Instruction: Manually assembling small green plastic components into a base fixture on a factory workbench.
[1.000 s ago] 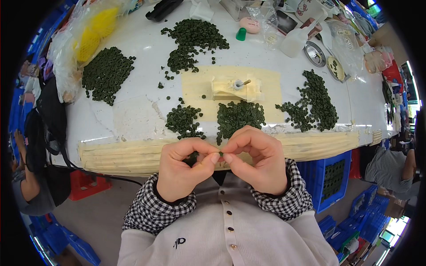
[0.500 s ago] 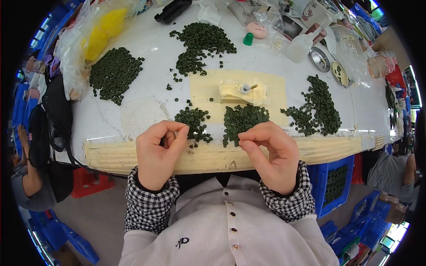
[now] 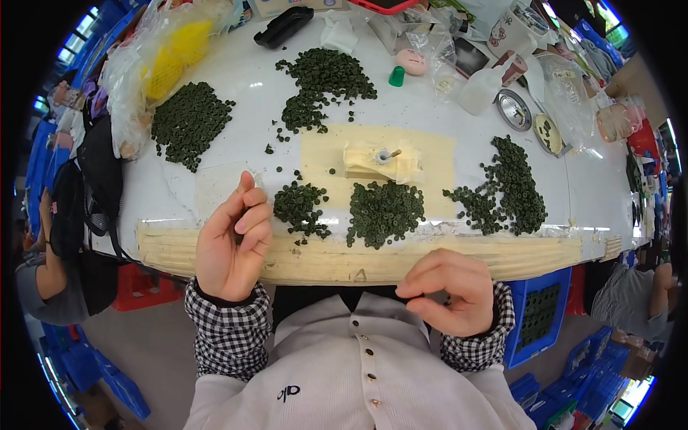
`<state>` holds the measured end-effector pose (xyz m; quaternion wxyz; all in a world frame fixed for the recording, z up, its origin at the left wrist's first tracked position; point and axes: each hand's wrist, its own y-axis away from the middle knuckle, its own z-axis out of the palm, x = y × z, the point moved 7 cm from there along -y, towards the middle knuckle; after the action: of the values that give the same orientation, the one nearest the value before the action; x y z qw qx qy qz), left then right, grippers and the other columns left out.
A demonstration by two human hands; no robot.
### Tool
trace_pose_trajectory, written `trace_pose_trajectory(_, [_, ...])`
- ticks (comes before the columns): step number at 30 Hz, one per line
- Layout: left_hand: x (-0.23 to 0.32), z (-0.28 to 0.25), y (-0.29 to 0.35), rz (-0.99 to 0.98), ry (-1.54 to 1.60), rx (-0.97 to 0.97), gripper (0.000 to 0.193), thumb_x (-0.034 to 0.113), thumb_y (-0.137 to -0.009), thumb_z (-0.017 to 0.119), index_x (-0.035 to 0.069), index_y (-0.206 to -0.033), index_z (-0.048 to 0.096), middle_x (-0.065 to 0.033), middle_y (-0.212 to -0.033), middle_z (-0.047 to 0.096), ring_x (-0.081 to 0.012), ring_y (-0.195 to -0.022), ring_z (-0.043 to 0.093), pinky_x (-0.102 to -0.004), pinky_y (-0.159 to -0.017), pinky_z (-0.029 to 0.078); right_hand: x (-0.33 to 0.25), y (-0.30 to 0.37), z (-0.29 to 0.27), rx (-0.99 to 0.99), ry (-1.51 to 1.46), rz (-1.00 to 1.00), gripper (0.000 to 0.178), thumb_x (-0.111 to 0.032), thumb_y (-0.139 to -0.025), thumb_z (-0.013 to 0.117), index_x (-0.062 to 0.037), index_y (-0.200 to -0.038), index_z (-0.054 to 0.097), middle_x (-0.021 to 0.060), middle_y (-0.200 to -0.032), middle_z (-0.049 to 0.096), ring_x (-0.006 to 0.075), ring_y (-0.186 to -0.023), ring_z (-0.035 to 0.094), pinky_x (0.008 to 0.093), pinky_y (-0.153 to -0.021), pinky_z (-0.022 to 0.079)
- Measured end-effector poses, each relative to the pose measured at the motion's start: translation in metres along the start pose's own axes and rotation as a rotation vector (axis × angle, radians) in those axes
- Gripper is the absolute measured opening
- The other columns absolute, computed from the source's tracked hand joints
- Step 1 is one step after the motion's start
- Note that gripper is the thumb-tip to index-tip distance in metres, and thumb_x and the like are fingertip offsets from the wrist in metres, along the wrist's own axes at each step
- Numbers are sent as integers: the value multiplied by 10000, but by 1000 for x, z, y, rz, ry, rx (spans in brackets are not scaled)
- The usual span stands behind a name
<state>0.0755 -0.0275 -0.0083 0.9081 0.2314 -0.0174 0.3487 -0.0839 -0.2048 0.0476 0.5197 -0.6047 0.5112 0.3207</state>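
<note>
Dark green discs [image 3: 387, 213], small and round, lie in five heaps on the white bench [image 3: 251, 118]. At the left, a clear plastic bag [image 3: 129, 93] stands with a yellow netted bundle [image 3: 166, 72] showing through, and one dense heap sits just to its right. Nearer, the left hand [image 3: 233, 247] is raised over the bench's near edge, its fingers partly curled; I cannot tell whether its grip is together or holds a disc.

To the right of that hand is a small, loose heap, with another large heap well beyond it on the far side. Next comes a cream-wrapped block [image 3: 364, 166] with a short rod [image 3: 391, 155] on top, set on a pale yellow sheet [image 3: 438, 147]. A rounded heap of discs lies just on its near side.

Further right and nearer, the right hand [image 3: 451, 290] is over the near edge, thumb and index fingertips apart; whether its palm hides anything is unclear. Beyond it to the right, a long heap spreads out, with a round metal tin [image 3: 513, 109] farther back. Below the bench's near right edge is a blue crate [image 3: 534, 355].
</note>
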Motion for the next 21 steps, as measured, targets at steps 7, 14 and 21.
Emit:
trace_pose_trajectory(7, [-27, 23, -4, -53, 8, -117, 229, 137, -998, 349, 22, -1146, 480, -1, -782, 460, -47, -529, 320, -179, -422, 259, -1, 6, -17, -101, 45, -17, 153, -5, -729, 708, -4, -876, 665, 100, -822, 629, 195, -702, 616, 271, -608, 493])
trace_pose_trajectory(14, [-39, 32, 7, -68, -109, -243, 266, 249, -1014, 313, 64, -950, 493, 6, -683, 415, -46, -485, 296, -174, -386, 242, -34, -6, -18, -32, 181, -113, 151, 9, -718, 708, -4, -861, 659, 96, -812, 618, 195, -681, 605, 269, -589, 486])
trace_pose_trajectory(21, [-43, 39, 3, -186, -173, -277, 289, 269, -1019, 271, 80, -861, 419, -7, -679, 383, -73, -492, 285, -205, -399, 243, -127, 54, -92, 464, 542, -570, 424, -410, -904, 524, -16, -1052, 574, 136, -1006, 604, 233, -772, 578, 278, -585, 448])
